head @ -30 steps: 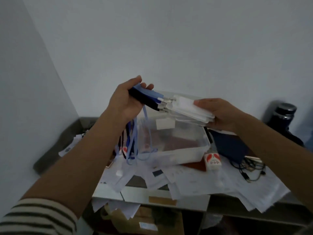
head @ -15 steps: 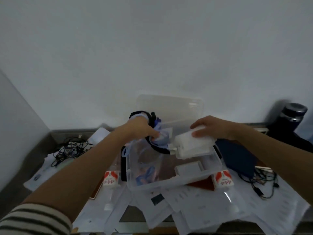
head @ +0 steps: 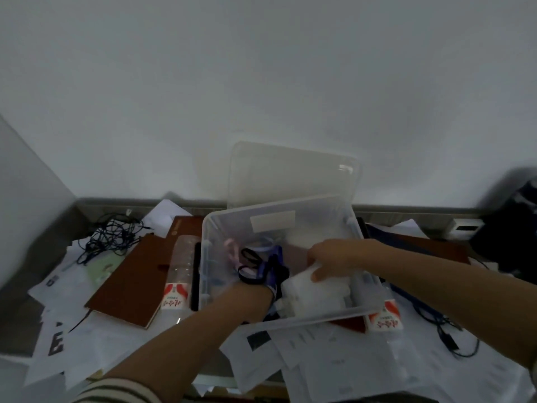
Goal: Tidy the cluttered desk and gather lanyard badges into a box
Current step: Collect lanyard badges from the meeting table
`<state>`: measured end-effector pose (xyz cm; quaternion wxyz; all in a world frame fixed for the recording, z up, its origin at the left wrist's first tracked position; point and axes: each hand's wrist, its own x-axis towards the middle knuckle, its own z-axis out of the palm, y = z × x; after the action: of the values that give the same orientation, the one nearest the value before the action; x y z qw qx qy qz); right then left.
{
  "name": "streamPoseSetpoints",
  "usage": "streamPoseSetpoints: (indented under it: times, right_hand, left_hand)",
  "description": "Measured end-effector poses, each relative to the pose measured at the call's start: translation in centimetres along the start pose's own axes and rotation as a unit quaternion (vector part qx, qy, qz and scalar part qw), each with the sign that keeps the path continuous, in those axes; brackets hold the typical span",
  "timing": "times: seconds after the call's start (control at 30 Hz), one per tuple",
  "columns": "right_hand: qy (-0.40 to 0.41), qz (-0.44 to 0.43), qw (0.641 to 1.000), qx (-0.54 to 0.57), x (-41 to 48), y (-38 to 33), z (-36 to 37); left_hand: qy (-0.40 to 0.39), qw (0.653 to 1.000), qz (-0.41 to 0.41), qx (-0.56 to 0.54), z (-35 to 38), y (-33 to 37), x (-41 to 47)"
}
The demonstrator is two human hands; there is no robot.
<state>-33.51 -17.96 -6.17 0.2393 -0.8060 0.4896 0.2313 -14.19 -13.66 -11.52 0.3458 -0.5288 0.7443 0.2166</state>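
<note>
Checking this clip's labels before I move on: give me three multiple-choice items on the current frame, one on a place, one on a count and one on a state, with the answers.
1. Where is the lid of the clear box?
A. Closed on the box
B. Leaning against the wall behind the box
C. Flat on the floor

2. How many bottles with red-and-white labels lie by the box?
A. One
B. Two
C. Four

3. What is the right hand doing?
A. Lifting a mug
B. Hanging idle at the person's side
C. Holding the white stack of badges inside the box

Answers:
1 B: the lid stands upright against the wall and the box is open.
2 B: one lies left of the box, the other at its right front corner.
3 C: its fingers and thumb are on the stack, below the box rim.
</note>
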Motion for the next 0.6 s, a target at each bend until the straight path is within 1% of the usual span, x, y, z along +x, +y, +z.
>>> streamPoseSetpoints:
  times: [0.1,0.13,0.2,0.23,0.3,0.33,0.37,0.4,0.43,0.47,0.5,0.53,0.57,0.6]
  right_hand:
    - [-0.030,0.012,0.996,-0.081,0.9,0.1,0.6]
    - [-0.034,0.015,0.995,-0.095,1.1,0.2,0.8]
    - [-0.039,0.009,0.992,-0.117,1.0,0.5,0.9]
    - [-0.042,0.003,0.991,-0.129,1.0,0.6,0.8]
    - [-0.017,-0.012,0.990,-0.139,0.8,0.8,0.3]
    - [0.022,-0.023,0.991,-0.129,0.6,1.0,-0.1]
    - [0.082,-0.034,0.991,-0.102,0.4,1.3,-0.7]
    - [0.164,-0.042,0.984,-0.061,0.0,1.7,-1.3]
    - [0.260,-0.049,0.964,-0.023,-0.4,2.3,-1.9]
    - [0.359,-0.053,0.932,0.008,-0.8,3.1,-2.3]
    - [0.431,-0.040,0.901,0.025,-1.1,3.9,-2.2]
    - [0.461,-0.015,0.886,0.039,-1.2,4.6,-1.9]
    - [0.459,0.009,0.886,0.062,-1.2,5.1,-1.3]
    - [0.433,0.019,0.893,0.120,-1.2,5.8,-0.5]
  left_hand:
    - [0.028,0.998,0.001,-0.055,-0.8,0.2,0.5]
    - [0.021,0.996,-0.010,-0.083,-1.4,-0.1,0.4]
    - [-0.004,0.988,-0.059,-0.142,-2.7,-1.0,0.1]
    - [0.004,0.981,-0.075,-0.179,-3.3,-1.5,-0.2]
    - [0.008,0.972,-0.074,-0.221,-4.3,-2.2,-1.1]
    - [0.010,0.968,-0.055,-0.246,-4.2,-2.5,-1.5]
    - [0.028,0.960,-0.034,-0.276,-3.8,-2.5,-2.0]
    - [0.040,0.955,-0.013,-0.293,-3.2,-2.4,-2.2]
    - [0.041,0.954,0.008,-0.298,-2.7,-1.8,-2.5]
    - [0.036,0.956,0.023,-0.291,-2.1,-1.2,-2.2]
    - [0.037,0.962,0.040,-0.268,-1.5,-0.4,-1.8]
    - [0.042,0.966,0.055,-0.248,-1.2,0.6,-1.3]
    - [0.056,0.969,0.064,-0.234,-0.8,1.4,-0.8]
    - [0.073,0.968,0.072,-0.227,-0.8,2.3,-0.3]
